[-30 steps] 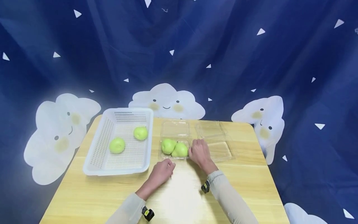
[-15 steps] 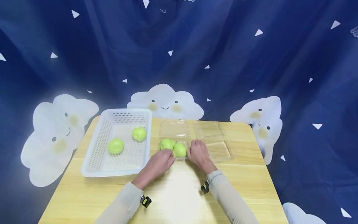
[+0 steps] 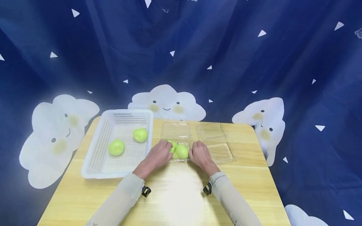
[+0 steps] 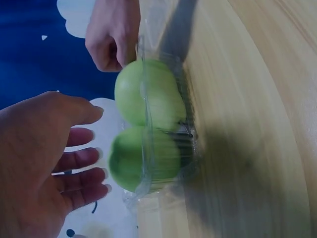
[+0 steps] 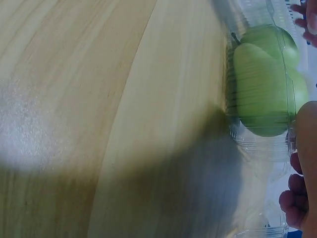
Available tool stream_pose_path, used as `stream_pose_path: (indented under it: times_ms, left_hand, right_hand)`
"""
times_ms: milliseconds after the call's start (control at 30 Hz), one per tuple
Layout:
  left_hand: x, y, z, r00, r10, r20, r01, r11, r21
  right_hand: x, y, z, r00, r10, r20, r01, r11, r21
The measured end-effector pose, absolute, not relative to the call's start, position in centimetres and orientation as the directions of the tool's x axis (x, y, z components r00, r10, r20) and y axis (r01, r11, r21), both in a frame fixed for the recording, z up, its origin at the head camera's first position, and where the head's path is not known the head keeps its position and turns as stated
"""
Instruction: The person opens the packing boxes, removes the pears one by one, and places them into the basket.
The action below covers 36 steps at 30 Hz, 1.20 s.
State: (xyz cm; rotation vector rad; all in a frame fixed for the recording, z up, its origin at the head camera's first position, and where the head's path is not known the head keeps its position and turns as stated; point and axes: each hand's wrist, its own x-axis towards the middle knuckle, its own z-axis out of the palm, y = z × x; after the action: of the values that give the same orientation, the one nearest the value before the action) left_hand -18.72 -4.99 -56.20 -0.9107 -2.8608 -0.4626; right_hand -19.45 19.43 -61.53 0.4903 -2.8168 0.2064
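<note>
Two green pears, one [image 3: 181, 152] on the right and one [image 4: 130, 158] on the left, lie side by side in the base of a clear plastic clamshell box [image 5: 257, 144]. Its lid [image 3: 176, 129] is folded back behind it. At the box's left end my left hand [image 3: 159, 154] hovers over the left pear, partly covering it in the head view. In the left wrist view its fingers are loosely bent and apart from the fruit. My right hand [image 3: 201, 155] grips the box's right end with curled fingers; the exact fingertip contact is partly hidden.
A white perforated basket [image 3: 94, 157] stands on the left of the wooden table [image 3: 181, 194], with two round green fruits [image 3: 116, 147] inside. Right of my right hand lies a second clear clamshell box [image 3: 222, 152], opened flat. A blue curtain [image 3: 181, 47] hangs behind the table.
My left hand has moved from the table in front of the box up and forward to its left end, over the left pear. My right hand has stayed at the right end.
</note>
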Motion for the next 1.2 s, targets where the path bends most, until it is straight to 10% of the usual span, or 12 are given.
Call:
stream_pose_path:
  times_ms: [1200]
  left_hand:
    - [-22.1,-3.5,-58.0,-0.798,0.595,0.095,0.601,0.778,0.184]
  right_hand:
    - [-19.5,19.5,-61.7,-0.881,-0.333,0.337,-0.359,0.933,-0.017]
